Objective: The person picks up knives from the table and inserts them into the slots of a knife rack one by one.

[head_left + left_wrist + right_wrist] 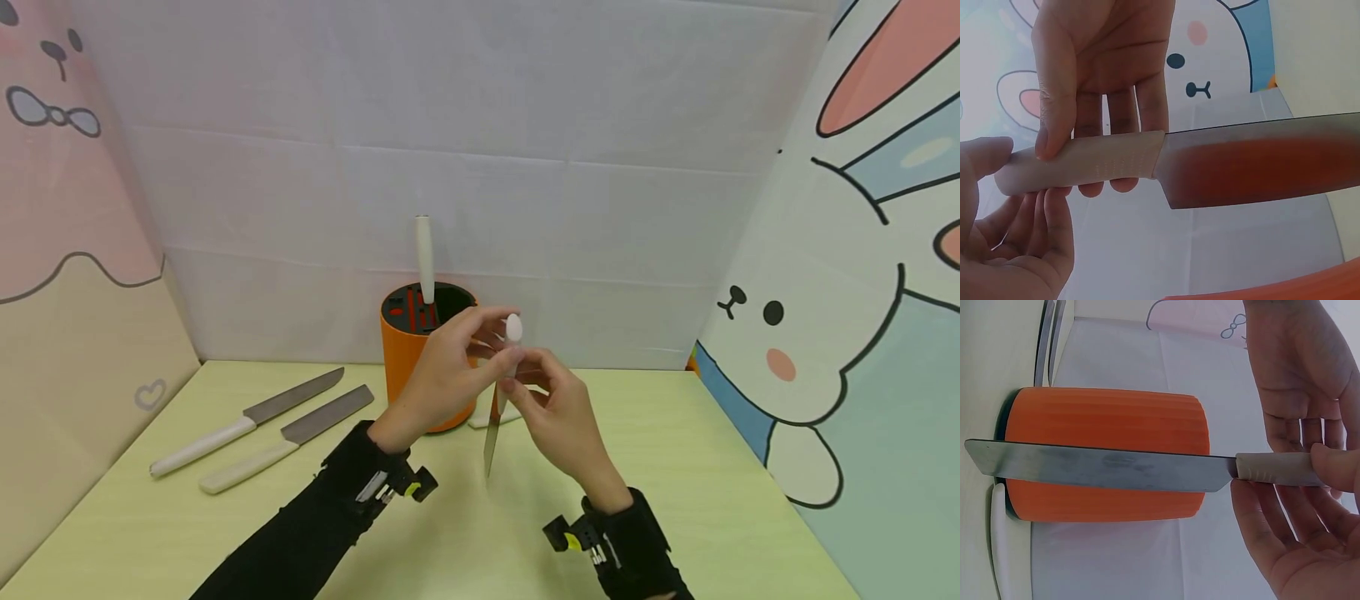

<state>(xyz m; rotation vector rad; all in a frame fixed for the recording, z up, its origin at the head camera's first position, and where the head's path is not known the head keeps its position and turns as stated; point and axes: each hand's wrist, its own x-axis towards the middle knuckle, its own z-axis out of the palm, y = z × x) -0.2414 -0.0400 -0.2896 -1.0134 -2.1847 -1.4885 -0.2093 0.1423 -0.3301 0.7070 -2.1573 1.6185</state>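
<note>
Both hands hold a kitchen knife (1104, 465) by its pale handle (1085, 159), its blade pointing down in front of an orange round knife block (405, 358). My left hand (457, 354) pinches the butt end of the handle between thumb and fingers. Closer to the blade, my right hand (555, 408) grips the same handle, its thumb on one side and fingers on the other. The blade overlaps the block in the right wrist view. Another knife, only its white handle (424, 258) showing, stands in the block's slotted black top (401, 308).
Two knives lie left of the block: one with a pointed blade (296, 394), one with a broad, squared blade (330, 414). A white handle (1000, 544) rests on the table beside the block, partly hidden behind the hands in the head view. White cloth (480, 167) hangs behind.
</note>
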